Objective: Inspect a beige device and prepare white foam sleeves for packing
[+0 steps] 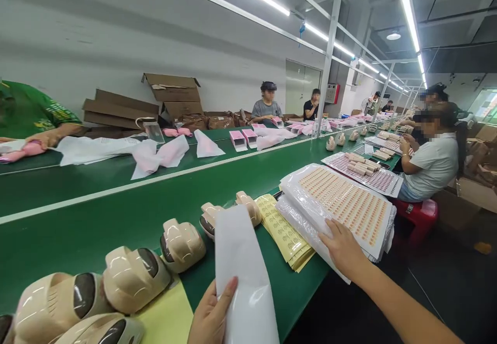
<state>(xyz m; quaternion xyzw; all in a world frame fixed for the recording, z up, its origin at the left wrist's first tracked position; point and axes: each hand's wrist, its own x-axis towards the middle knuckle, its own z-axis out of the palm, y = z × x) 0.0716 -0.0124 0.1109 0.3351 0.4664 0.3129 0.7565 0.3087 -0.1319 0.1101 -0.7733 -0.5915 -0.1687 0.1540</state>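
Note:
My left hand [213,310] is closed around a long, glossy white folded sheet [244,261], thumb on its face, holding it upright over the near edge of the bench. My right hand [344,245] rests on the near side of a stack of sticker sheets [345,199], its fingers apart on the clear, wrinkled film. Rows of small orange stickers cover the top sheet. Yellow printed label sheets [285,230] lie just left of the stack. Beige plastic shells with dark windows [134,277] stand in a row to the left of my left hand.
Beyond the green conveyor [155,191] lie white bags [161,155] and pink boxes [244,139]. A co-worker [437,152] sits at right on a red stool [421,220], near another sticker sheet [363,173] with beige parts on it. A metal post [329,59] rises over the line.

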